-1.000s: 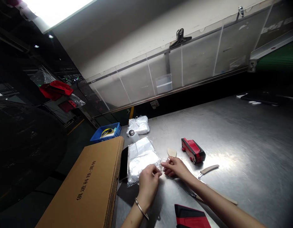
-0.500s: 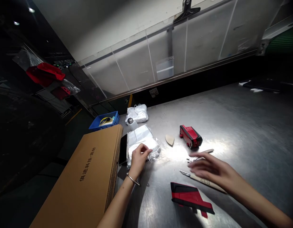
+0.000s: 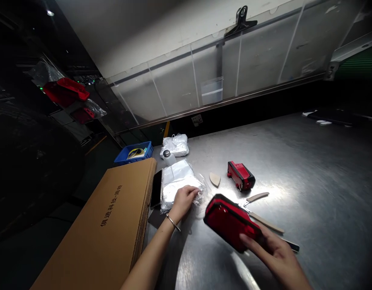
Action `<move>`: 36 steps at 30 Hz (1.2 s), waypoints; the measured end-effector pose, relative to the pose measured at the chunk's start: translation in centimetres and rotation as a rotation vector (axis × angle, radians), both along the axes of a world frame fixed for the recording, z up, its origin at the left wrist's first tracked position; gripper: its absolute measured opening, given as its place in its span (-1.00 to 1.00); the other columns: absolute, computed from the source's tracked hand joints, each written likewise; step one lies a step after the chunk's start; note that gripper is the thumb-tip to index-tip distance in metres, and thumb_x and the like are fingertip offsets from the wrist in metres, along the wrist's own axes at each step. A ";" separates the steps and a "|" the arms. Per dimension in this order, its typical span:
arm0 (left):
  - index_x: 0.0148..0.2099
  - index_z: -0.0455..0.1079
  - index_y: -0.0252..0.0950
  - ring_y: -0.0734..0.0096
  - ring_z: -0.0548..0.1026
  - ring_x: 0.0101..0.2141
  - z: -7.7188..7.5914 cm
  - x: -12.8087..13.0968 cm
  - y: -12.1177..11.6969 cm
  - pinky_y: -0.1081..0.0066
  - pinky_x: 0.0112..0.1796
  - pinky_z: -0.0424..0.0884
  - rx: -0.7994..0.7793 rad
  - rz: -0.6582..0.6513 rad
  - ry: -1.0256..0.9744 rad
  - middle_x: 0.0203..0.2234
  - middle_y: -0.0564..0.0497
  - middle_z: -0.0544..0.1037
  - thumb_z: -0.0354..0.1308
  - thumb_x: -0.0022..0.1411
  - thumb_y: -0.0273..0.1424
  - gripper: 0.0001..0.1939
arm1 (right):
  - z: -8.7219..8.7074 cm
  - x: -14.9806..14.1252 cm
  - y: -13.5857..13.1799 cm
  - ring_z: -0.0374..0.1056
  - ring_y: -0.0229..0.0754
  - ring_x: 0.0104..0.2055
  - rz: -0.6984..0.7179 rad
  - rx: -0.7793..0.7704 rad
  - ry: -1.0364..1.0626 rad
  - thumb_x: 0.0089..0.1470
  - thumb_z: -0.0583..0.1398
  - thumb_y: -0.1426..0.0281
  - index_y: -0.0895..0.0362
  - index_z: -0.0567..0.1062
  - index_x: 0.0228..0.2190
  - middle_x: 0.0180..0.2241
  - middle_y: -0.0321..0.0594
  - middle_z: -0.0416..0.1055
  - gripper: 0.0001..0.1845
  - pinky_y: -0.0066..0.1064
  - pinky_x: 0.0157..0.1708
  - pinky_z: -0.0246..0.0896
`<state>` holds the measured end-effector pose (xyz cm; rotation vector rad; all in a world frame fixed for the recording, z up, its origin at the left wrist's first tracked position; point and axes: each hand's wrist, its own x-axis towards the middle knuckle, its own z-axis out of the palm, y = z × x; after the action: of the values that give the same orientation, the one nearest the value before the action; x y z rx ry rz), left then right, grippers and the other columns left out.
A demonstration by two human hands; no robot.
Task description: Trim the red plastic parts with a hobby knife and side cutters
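Over the counter [image 3: 309, 173], left hand [image 3: 183, 200] and right hand [image 3: 276, 251] set apart, clear bag [image 3: 202, 184] pinched in left, red-black part [image 3: 226, 220] clamped in right, second red-black part [image 3: 242, 176] set beyond right hand, beige-handled tools [image 3: 258, 197] laid near right hand, cardboard [image 3: 113, 209] stacked left of left hand

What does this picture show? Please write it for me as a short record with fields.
Left hand: the left hand at the right edge of the clear plastic bags, fingertips close together; grip hard to tell
Right hand: the right hand holds a red-and-black part above the table
Table: bare metal table
Second part: another red-and-black piece, resting beyond the held one
Between bags and second part: small beige piece
Left side: printed cardboard
Behind cardboard: blue bin
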<state>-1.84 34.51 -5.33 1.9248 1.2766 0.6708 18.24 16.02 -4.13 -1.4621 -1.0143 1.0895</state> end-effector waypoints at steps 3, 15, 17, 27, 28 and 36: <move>-0.24 0.47 -0.35 0.37 0.55 -0.34 -0.6 -0.4 0.7 0.27 -0.25 0.52 -0.079 0.021 -0.082 -0.36 0.04 0.57 0.16 0.37 -0.28 -0.77 | -0.1 -2.0 3.0 0.53 0.01 -0.11 -0.034 0.092 -0.002 0.06 0.25 0.02 0.09 0.57 -0.19 -0.20 -0.15 0.62 -0.56 -0.36 -0.16 0.44; -0.24 0.45 -0.33 0.36 0.50 -0.38 0.3 -0.2 -1.4 0.33 -0.31 0.42 0.151 0.159 -0.173 -0.42 0.04 0.51 0.01 0.44 -0.30 -0.73 | -3.3 -4.0 6.3 0.47 -0.05 -0.46 0.094 0.178 -0.432 0.20 0.10 0.15 0.02 0.47 -0.27 -0.47 -0.22 0.55 -0.75 -0.36 -0.43 0.29; -0.22 0.47 -0.30 0.27 0.51 -0.28 0.9 -0.1 -2.3 0.29 -0.23 0.40 0.276 0.130 -0.127 -0.35 -0.04 0.55 -0.03 0.43 -0.36 -0.73 | -3.7 -4.4 6.6 0.49 -0.02 -0.46 0.135 0.200 -0.510 0.21 0.07 0.23 0.01 0.47 -0.18 -0.44 -0.21 0.57 -0.76 -0.34 -0.45 0.27; -0.18 0.47 -0.25 0.27 0.52 -0.37 1.9 0.4 -5.5 0.34 -0.31 0.43 0.608 -0.101 0.011 -0.41 -0.06 0.57 -0.06 0.41 -0.47 -0.74 | -3.2 -4.9 6.6 0.49 -0.09 -0.39 0.287 0.327 -0.713 0.14 0.01 0.56 0.05 0.47 -0.27 -0.38 -0.20 0.54 -0.72 -0.40 -0.47 0.21; -0.18 0.45 -0.26 0.27 0.52 -0.35 2.0 0.3 -5.5 0.35 -0.30 0.44 0.618 -0.056 0.009 -0.39 -0.06 0.56 -0.08 0.42 -0.49 -0.74 | -3.1 -5.1 6.5 0.48 -0.11 -0.39 0.298 0.340 -0.711 0.14 0.00 0.58 0.06 0.47 -0.32 -0.39 -0.19 0.52 -0.71 -0.40 -0.46 0.20; -0.11 0.35 -0.18 0.32 0.50 -0.41 1.5 0.9 -9.7 0.39 -0.37 0.45 0.794 -0.159 -0.032 -0.44 0.01 0.53 -0.14 0.43 -0.50 -0.76 | -3.2 -4.7 6.1 0.43 -0.18 -0.33 0.283 0.304 -0.436 0.18 0.18 0.41 0.11 0.51 -0.30 -0.40 -0.29 0.51 -0.91 -0.25 -0.23 0.33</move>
<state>-0.92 24.77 -3.81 2.5853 0.8767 1.2456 13.58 22.15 -7.35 -1.3573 -1.6583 0.7728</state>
